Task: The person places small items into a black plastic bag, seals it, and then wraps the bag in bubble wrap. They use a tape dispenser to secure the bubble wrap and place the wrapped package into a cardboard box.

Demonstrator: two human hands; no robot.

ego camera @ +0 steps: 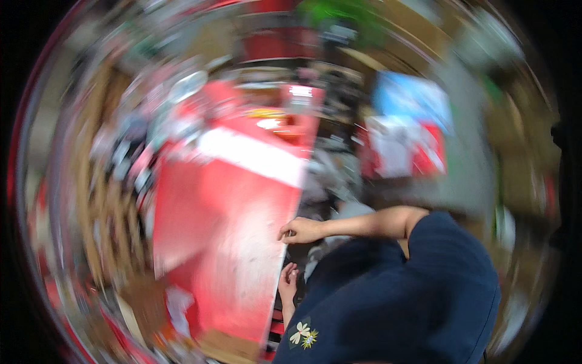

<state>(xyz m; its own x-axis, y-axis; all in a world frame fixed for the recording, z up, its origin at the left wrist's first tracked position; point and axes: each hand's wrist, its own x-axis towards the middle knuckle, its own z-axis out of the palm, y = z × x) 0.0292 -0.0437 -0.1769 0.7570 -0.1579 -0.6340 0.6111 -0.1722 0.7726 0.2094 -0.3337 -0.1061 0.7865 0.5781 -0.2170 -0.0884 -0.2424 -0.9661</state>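
My right hand (302,230) is at the edge of a red-covered table (223,200), its fingers loosely curled. Nothing plain shows between those fingers, but blur hides the detail. Lower in the view, my left hand (288,282) hangs beside the same edge, fingers slightly bent and apart, with nothing seen in it. A white glare lies over the tabletop near both hands. Farther along the table is a white strip (252,154). Beyond it are a yellow and orange object (273,123), too blurred to name, and a mixed pile of small items (182,104).
A red and white bag or packet (402,148) and a blue-and-white packet (411,98) stand above my right arm. Brown cardboard (232,346) lies at the table's lower end. Wooden slats (109,218) run along the left. Strong motion blur covers the surroundings.
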